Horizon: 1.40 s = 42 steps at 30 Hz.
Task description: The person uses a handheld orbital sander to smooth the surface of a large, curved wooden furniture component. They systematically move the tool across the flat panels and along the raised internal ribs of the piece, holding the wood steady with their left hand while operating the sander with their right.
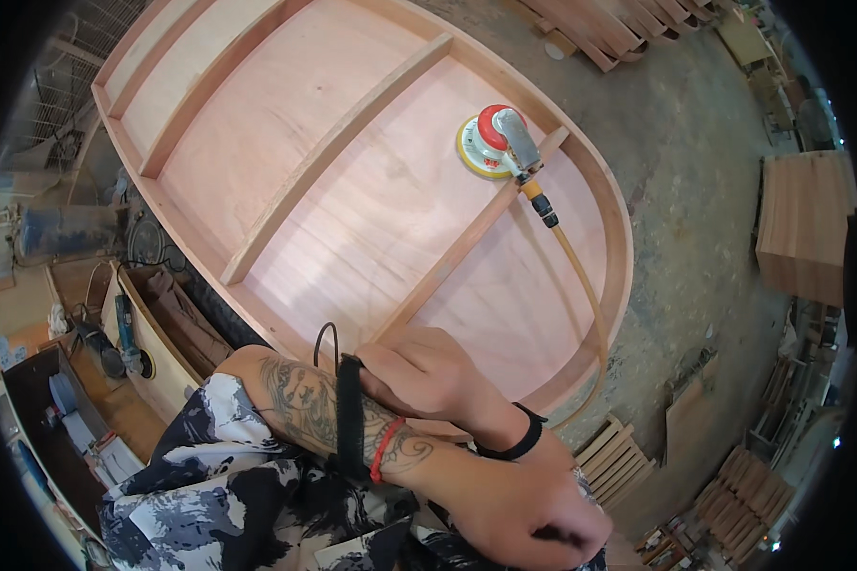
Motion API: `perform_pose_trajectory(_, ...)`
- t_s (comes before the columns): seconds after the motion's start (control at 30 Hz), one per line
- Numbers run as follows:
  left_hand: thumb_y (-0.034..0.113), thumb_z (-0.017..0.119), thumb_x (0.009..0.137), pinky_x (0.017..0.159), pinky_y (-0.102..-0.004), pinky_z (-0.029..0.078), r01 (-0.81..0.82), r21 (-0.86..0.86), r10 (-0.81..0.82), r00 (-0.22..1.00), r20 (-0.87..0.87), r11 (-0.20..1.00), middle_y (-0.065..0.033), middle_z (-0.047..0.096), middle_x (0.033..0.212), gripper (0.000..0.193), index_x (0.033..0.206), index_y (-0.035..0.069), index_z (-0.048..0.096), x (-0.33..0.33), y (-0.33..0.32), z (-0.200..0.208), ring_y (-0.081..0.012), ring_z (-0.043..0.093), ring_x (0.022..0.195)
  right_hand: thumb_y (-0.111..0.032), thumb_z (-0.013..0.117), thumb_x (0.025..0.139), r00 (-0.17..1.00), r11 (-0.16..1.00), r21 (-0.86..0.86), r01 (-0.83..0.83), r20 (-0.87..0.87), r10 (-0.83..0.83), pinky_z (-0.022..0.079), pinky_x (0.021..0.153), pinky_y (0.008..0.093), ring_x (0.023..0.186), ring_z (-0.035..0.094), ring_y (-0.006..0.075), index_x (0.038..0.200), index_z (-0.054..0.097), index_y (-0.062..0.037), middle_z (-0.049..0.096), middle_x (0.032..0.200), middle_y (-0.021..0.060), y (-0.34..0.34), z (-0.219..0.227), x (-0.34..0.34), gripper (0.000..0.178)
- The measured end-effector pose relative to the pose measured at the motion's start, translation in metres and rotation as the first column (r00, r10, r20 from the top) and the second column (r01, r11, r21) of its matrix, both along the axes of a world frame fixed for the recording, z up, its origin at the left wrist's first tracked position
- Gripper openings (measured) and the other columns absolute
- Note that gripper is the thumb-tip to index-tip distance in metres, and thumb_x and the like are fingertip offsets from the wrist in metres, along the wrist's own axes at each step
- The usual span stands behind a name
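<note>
My left forearm, tattooed and with a red string bracelet [388, 449], crosses in front of me toward the lower right. A black strap [350, 419] is wrapped around it, and a thin dark cable loops up beside the strap. My right hand [424, 371] reaches in from the right, its fingers closed at the strap's upper end; the fingertips are partly hidden. A black band [522, 440] circles my right wrist. My left hand [538, 521] is curled into a loose fist at lower right. Beyond both hands, an air sander [490, 143] with a yellow pad rests on a ribbed wooden panel [362, 200].
The panel has a raised curved rim and several cross slats. A tan air hose [581, 271] runs from the sander over the right rim. At left, an open wooden bin [176, 309] stands near an angle grinder [124, 328]. Stacked wooden parts [802, 228] stand at right.
</note>
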State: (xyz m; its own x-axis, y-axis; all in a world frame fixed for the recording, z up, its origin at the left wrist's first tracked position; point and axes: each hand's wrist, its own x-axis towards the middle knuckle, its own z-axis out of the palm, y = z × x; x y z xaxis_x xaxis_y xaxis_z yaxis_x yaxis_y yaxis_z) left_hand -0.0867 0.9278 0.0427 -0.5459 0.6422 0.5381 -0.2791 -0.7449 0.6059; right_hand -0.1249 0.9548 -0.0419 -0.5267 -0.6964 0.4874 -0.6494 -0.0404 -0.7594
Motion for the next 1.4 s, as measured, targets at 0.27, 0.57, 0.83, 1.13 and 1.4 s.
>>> perform_pose_trajectory(0.27,0.014,0.059,0.101,0.066,-0.0377,0.049,-0.153,0.027,0.155,0.986,-0.064,0.988,-0.0127,0.064,0.078,0.015,0.093,0.003,0.063,-0.02,-0.013,0.004,-0.0275,0.064,0.071,-0.009,0.075,0.087,0.997,0.988,-0.154,-0.012,0.075,0.024,0.051,0.062,0.0363,0.071,0.063,0.0258,0.114,0.066,0.0051,0.062,0.081,0.009,0.018,-0.022,0.015,0.032)
perform_pose_trajectory(0.57,0.009,0.062,0.094,0.06,-0.0397,0.049,-0.665,-0.055,0.515,0.626,-0.585,0.745,-0.0139,0.062,0.08,0.009,0.093,0.0,0.064,-0.083,-0.02,-0.023,-0.0311,0.062,0.07,-0.028,0.058,0.102,0.674,0.945,-0.268,0.187,0.735,0.075,0.049,0.083,0.0346,0.094,0.062,0.0206,0.124,0.06,0.0061,0.065,0.102,0.0092,0.035,-0.022,0.034,0.04)
perform_pose_trajectory(0.83,0.015,0.061,0.102,0.061,-0.0257,0.048,-0.622,-0.643,0.722,0.675,-0.15,0.448,-0.0013,0.065,0.078,0.017,0.1,0.0,0.067,-0.152,-0.069,-0.059,-0.0072,0.059,0.068,-0.053,0.045,0.109,0.293,0.921,-0.201,0.332,0.951,0.102,0.045,0.105,0.0349,0.125,0.056,0.0182,0.136,0.054,0.0074,0.061,0.129,0.0127,0.012,-0.066,0.058,0.067)
perform_pose_trajectory(1.13,0.014,0.061,0.097,0.062,-0.0336,0.05,-0.9,-0.432,0.282,0.401,-0.872,-0.055,-0.0118,0.067,0.078,0.013,0.098,0.003,0.067,-0.148,-0.097,-0.127,-0.0234,0.062,0.064,-0.017,0.065,0.103,-0.005,0.93,-0.081,0.36,0.996,0.089,0.054,0.09,0.029,0.102,0.065,0.012,0.131,0.056,0.0057,0.065,0.117,0.0086,-0.011,-0.038,0.05,0.037)
perform_pose_trajectory(1.4,0.019,0.062,0.099,0.059,-0.0358,0.046,-0.87,-0.488,0.465,0.459,-0.757,0.064,-0.0107,0.059,0.069,0.016,0.097,0.003,0.066,-0.15,-0.095,-0.129,-0.0205,0.056,0.058,-0.019,0.062,0.104,0.03,0.959,-0.093,0.269,0.996,0.088,0.058,0.084,0.0305,0.099,0.071,0.0154,0.13,0.056,0.0081,0.07,0.113,0.0102,-0.024,-0.048,0.058,0.038)
